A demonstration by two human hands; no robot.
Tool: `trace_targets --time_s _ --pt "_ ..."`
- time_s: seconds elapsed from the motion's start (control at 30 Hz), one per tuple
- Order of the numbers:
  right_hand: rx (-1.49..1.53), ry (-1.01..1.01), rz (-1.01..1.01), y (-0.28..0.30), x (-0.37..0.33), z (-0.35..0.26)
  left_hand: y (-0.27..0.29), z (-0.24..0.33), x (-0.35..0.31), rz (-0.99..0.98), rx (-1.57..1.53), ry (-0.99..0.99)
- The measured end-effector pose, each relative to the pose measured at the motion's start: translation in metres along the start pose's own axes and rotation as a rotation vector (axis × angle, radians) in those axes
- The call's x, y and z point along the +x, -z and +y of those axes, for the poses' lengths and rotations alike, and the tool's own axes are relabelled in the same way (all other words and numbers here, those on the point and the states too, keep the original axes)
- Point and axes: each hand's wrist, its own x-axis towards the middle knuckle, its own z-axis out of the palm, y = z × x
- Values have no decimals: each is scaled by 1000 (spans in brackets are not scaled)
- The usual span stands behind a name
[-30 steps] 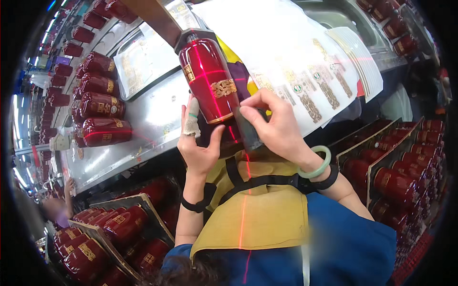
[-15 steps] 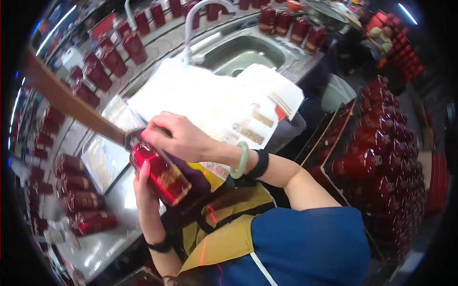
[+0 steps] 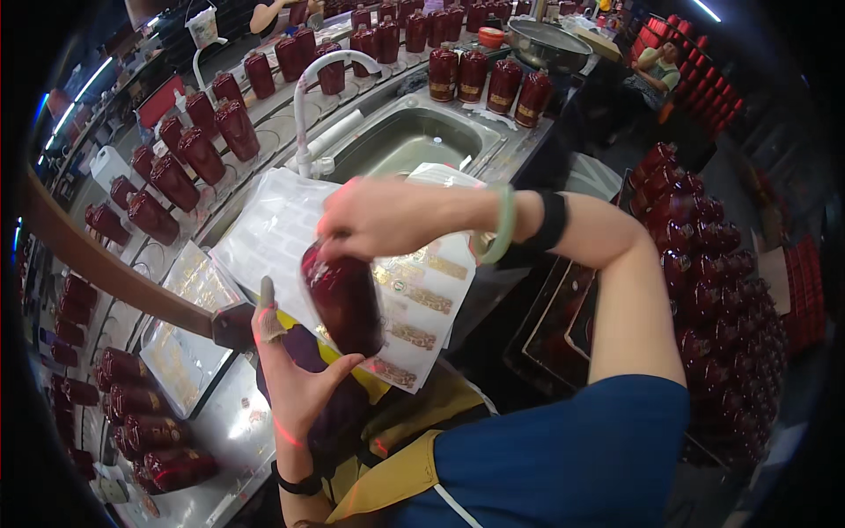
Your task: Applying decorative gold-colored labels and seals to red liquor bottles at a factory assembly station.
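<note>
My right hand (image 3: pixel 378 218) grips a glossy dark red bottle (image 3: pixel 350 304) by its top, fingers wrapped round the hidden neck. The bottle hangs at a slant, blurred by motion, and a plain face shows. My left hand (image 3: pixel 297 374) is open beside its lower part, thumb spread toward the base; whether the thumb touches it I cannot tell. Covers sit on some left fingertips. Behind the bottle lie white sheets (image 3: pixel 264 220) and a sheet of gold-patterned strips (image 3: pixel 427 290). A wooden arm (image 3: pixel 114 260) ends in a dark block (image 3: pixel 234 326) next to my left fingers.
A sink (image 3: pixel 409 141) with a white curved tap (image 3: pixel 304 106) lies ahead. Red bottles (image 3: pixel 180 158) line the counter at left, with several more (image 3: pixel 167 431) lying near left. Stacked bottles (image 3: pixel 704 299) fill the right side. People sit farther off.
My right hand has carried the bottle right, away from the wooden arm's end. My left hand has let go and opened. The bottle's gold-marked face no longer shows.
</note>
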Motion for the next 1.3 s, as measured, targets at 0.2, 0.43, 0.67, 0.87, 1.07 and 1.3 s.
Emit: trace_targets --time_s 0.2,0.43,0.67,0.87,1.07,1.3 --pt "-414 -556 269 101 -83 148 5 -23 -16 70 -171 171" --pt "-585 -927 577 111 -137 298 2 -39 -34 49 -241 343" --pt "-588 -1096 628 99 -154 381 6 -39 -36 108 -187 379" --pt "-517 -1220 497 112 -156 402 -1 -33 -29 137 -185 435" --pt "-550 -1278 466 126 -155 393 -1 -22 -18 100 -30 351" --pt "-889 -1023 481 127 -128 398 71 -28 -69 612 122 258"
